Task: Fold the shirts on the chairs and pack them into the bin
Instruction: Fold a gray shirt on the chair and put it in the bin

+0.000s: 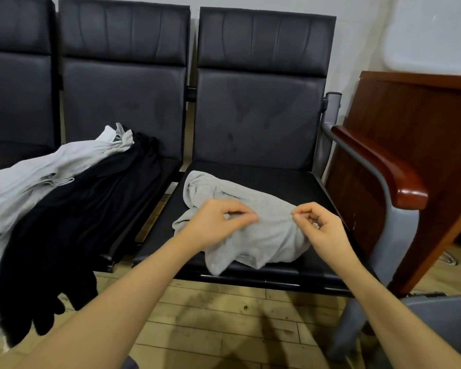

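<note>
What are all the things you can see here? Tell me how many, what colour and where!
chairs: three in view, black padded, joined in a row by the wall
grey shirt: one, light grey, crumpled on the right chair's seat
black shirts: count unclear, black, draped over the middle chair's seat
pale shirts: count unclear, white and light grey, on top of the black ones
armrest: one, reddish wood on a grey metal frame, right end of the row
wooden desk: one, reddish brown, right of the chairs
floor: light wood planks, scuffed
left hand: pinches the grey shirt
right hand: pinches the grey shirt

Black chairs, grey shirt, clothes pile
</note>
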`<action>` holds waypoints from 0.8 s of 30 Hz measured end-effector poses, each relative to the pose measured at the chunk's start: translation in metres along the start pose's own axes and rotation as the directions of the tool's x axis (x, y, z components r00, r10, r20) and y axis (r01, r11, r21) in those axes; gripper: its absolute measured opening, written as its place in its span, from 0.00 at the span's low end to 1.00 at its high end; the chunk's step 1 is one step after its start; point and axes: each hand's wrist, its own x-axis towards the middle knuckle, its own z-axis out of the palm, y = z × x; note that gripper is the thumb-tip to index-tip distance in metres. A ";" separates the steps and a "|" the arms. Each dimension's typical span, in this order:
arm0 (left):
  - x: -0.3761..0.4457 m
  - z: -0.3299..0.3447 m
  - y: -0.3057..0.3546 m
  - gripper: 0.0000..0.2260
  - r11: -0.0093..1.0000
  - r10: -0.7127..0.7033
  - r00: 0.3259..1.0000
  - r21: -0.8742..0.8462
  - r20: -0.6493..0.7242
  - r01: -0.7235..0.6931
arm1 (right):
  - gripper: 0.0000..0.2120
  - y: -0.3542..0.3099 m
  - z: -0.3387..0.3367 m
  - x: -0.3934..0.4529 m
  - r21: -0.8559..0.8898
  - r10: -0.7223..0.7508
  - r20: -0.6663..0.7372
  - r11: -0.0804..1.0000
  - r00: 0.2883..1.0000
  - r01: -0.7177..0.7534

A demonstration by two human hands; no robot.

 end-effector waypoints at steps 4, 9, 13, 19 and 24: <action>-0.005 0.006 -0.025 0.12 0.980 -0.160 0.982 0.133 0.098 0.147 | 0.08 0.009 0.006 -0.005 -0.132 0.148 0.059 0.981 0.987 -0.139; -0.016 0.000 -0.074 0.23 0.703 -0.382 0.903 0.696 0.197 0.146 | 0.22 0.022 0.027 -0.008 -0.493 0.260 0.356 0.868 0.898 -0.056; -0.015 -0.001 -0.092 0.23 0.641 -0.430 0.870 0.760 0.242 0.105 | 0.27 0.038 0.042 -0.012 -0.720 0.360 0.473 0.684 0.804 0.118; 0.016 -0.007 -0.121 0.22 0.629 -0.378 0.906 0.771 0.191 0.099 | 0.25 0.050 0.050 0.019 -0.724 0.413 0.458 0.687 0.787 0.061; 0.034 -0.011 -0.135 0.23 0.609 0.085 0.996 0.789 0.039 -0.083 | 0.24 0.065 0.060 0.045 -0.697 0.363 0.398 0.717 0.843 0.021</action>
